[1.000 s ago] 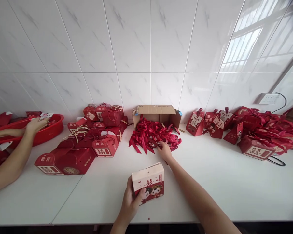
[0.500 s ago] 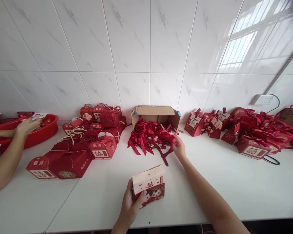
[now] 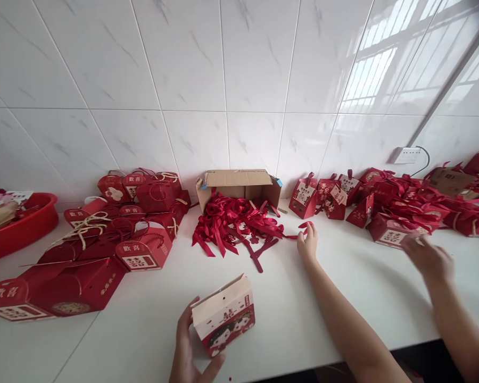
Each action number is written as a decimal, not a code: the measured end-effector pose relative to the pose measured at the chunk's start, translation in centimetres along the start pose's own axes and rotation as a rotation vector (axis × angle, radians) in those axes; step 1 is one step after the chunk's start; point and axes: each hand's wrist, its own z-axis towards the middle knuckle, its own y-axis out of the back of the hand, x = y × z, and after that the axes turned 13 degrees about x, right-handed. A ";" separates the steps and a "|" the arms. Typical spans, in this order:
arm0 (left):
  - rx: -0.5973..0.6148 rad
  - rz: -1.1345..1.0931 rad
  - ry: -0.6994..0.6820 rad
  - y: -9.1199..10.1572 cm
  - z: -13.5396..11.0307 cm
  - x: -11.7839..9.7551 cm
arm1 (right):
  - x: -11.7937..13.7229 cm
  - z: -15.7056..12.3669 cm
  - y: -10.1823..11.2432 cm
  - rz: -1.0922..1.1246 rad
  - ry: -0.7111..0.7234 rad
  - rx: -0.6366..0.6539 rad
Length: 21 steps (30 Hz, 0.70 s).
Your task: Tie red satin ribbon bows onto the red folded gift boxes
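Note:
On the white table in front of me stands a candy-style gift box point(image 3: 225, 319), cream at the top and red below, with two cartoon figures printed on its front. Its top edges look unfastened, and small holes show near them. My left hand point(image 3: 187, 340) is around its left end, fingers behind and thumb lifted away from the front. Beyond it, a heap of red ribbons point(image 3: 235, 218) spills from a cardboard carton point(image 3: 239, 178) lying on its side. To the right of that heap, my right hand point(image 3: 308, 242) pinches a red ribbon point(image 3: 303, 225), its fingertips closed.
Red gift boxes point(image 3: 141, 255) with cord handles are stacked at left. More ribboned boxes point(image 3: 389, 229) line the right side. Another person's hand point(image 3: 431, 260) reaches in there; a hand point(image 3: 0, 217) is over the red basin point(image 3: 32, 229). A socket strip point(image 3: 406, 155) is on the wall.
My right hand has drawn a ribbon rightward out of the heap. My left thumb has come off the box front. Another person's hand has entered at right, and the view has turned right.

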 end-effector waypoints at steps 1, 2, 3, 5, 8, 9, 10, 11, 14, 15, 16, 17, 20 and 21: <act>-0.037 0.026 -0.028 0.5 -0.2 0.5 | 0.6 -0.3 0.1 -0.017 0.036 0.008; -0.079 0.030 -0.047 1.0 -0.3 0.9 | 1.2 -0.8 0.2 -0.035 0.073 0.021; -0.118 0.011 -0.060 1.5 -0.4 1.3 | 1.9 -1.3 0.1 -0.055 0.111 0.038; -0.161 -0.067 -0.068 2.2 -0.2 1.9 | 3.5 -2.5 -0.2 -0.095 0.178 0.086; -0.191 -0.150 -0.040 2.2 0.1 1.7 | 5.5 -4.2 -1.5 -0.150 0.226 0.160; -0.205 -0.158 -0.025 2.0 0.1 1.6 | 6.1 -4.5 -2.0 -0.162 0.222 0.174; -0.221 -0.157 -0.013 1.8 0.0 1.4 | 6.4 -4.6 -2.4 -0.169 0.212 0.184; -0.236 -0.152 -0.007 1.5 0.0 1.2 | 6.7 -4.7 -2.8 -0.170 0.199 0.191; -0.232 -0.148 -0.016 1.0 -0.3 0.9 | 7.0 -4.3 -3.3 -0.126 0.189 0.221; -0.222 -0.151 -0.021 1.0 -0.4 1.0 | 7.0 -4.2 -3.2 -0.097 0.193 0.234; -0.212 -0.153 -0.025 1.0 -0.4 1.0 | 6.9 -4.1 -3.0 -0.062 0.194 0.245; -0.203 -0.155 -0.030 1.1 -0.4 1.1 | 6.9 -4.0 -2.8 -0.021 0.192 0.251; -0.180 -0.152 -0.055 1.3 -0.4 1.2 | 7.0 -4.0 -1.8 0.142 0.146 0.231; -0.176 -0.150 -0.061 1.3 -0.3 1.1 | 7.1 -4.0 -1.3 0.210 0.121 0.216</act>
